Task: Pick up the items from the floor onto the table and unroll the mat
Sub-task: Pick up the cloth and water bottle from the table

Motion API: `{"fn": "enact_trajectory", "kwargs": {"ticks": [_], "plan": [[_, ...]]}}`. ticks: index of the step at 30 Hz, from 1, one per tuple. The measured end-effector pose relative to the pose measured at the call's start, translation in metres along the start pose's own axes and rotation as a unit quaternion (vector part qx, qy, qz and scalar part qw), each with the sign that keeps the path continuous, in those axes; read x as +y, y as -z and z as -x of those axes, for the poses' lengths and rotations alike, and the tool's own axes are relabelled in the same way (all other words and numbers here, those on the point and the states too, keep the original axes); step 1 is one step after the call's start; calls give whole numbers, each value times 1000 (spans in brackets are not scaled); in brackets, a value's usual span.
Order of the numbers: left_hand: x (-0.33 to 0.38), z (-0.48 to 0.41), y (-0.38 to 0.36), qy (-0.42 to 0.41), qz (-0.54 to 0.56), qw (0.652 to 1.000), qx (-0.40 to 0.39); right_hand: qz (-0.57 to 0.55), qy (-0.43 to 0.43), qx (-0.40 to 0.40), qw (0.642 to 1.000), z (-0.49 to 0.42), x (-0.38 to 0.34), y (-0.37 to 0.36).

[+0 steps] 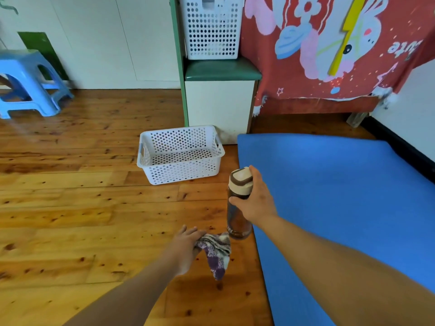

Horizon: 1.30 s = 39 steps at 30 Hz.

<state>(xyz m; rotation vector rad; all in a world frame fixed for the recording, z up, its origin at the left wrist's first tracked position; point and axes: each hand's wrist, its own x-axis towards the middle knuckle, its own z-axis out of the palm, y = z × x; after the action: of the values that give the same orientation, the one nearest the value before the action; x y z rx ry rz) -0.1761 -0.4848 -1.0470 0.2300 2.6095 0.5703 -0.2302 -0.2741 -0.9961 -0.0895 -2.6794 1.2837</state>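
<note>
Right hand [257, 198] has the brown water bottle [236, 220], fingers wrapped round its neck just under the beige lid, bottle upright and right at the left edge of the blue mat [341, 208]. Whether its base touches the floor, I can't tell. Left hand [186, 248] is just left of that same edge, fingers pinching a purple-and-white cloth [217, 252] that dangles below the hand, clear of the wooden floor. The mat itself lies flat and spread out on the boards. Off its far left corner sits a white perforated basket [181, 170] on the floor. Beyond the mat's far end stands the table [329, 55], draped in a red cartoon cloth. Left of the table is a white cabinet [221, 104] with a second white basket [211, 31] on top. Well away to the mat's left, a blue plastic stool [26, 81].
</note>
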Motion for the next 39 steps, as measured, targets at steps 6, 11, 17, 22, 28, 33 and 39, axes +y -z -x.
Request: {"fn": "enact_trajectory", "kwargs": {"ticks": [6, 11, 17, 22, 28, 33, 39], "plan": [[-5, -5, -25, -7, 4, 1000, -6, 13, -11, 6, 1000, 1, 31, -21], [-9, -10, -32, -4, 14, 1000, -5, 6, -24, 6, 1000, 5, 46, -32], [-5, -14, -34, -31, 5, 999, 3, -3, -39, 1, 999, 14, 57, -41], [-1, -15, -35, -47, -1, 999, 1, 4, -37, -11, 999, 16, 59, -43], [10, -10, -46, -58, 4, 998, 18, 10, -28, -31, 999, 23, 59, -34], [15, 0, -72, -61, -14, 998, 15, 12, -29, -50, 998, 31, 60, -24], [10, 17, -122, -50, -102, 988, -102, 22, -41, -70, 996, 39, 55, -17]]}}
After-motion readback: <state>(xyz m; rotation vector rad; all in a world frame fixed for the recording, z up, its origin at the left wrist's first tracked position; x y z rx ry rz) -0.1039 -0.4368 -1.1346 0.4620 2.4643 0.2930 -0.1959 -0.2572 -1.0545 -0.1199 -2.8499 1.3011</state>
